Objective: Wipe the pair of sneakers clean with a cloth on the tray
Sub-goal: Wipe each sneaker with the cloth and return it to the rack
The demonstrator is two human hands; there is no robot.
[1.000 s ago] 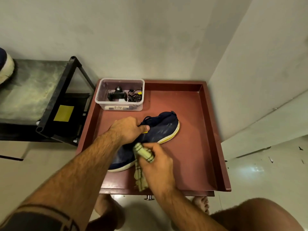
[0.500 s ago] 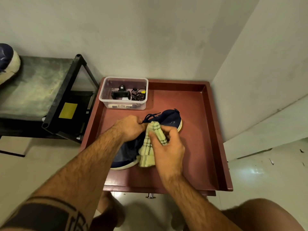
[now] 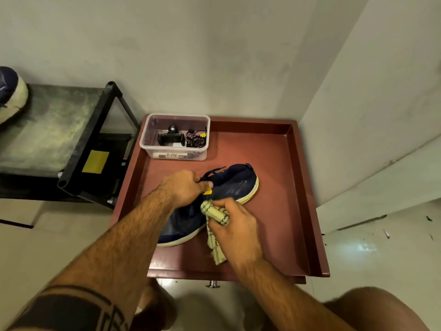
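A navy sneaker [image 3: 235, 186] with a white and yellow sole lies on its side on the dark red tray [image 3: 281, 163], toe toward me. My left hand [image 3: 185, 187] grips its laced upper and steadies it. My right hand [image 3: 235, 226] holds a bunched pale yellow striped cloth [image 3: 214, 215] against the sneaker's side near the middle; the cloth's tail hangs down toward the tray's front edge. The second sneaker [image 3: 9, 94] rests on the black shelf at the far left, cut off by the frame edge.
A clear plastic box [image 3: 175, 137] with a black device and cables stands at the tray's back left corner. A black metal shelf [image 3: 71, 139] sits left of the tray. Walls close in behind and to the right. My knee [image 3: 381, 309] shows at the bottom right.
My right hand slid the cloth back from the sneaker's laced top down to its side, toward me. The left hand kept its hold on the sneaker.
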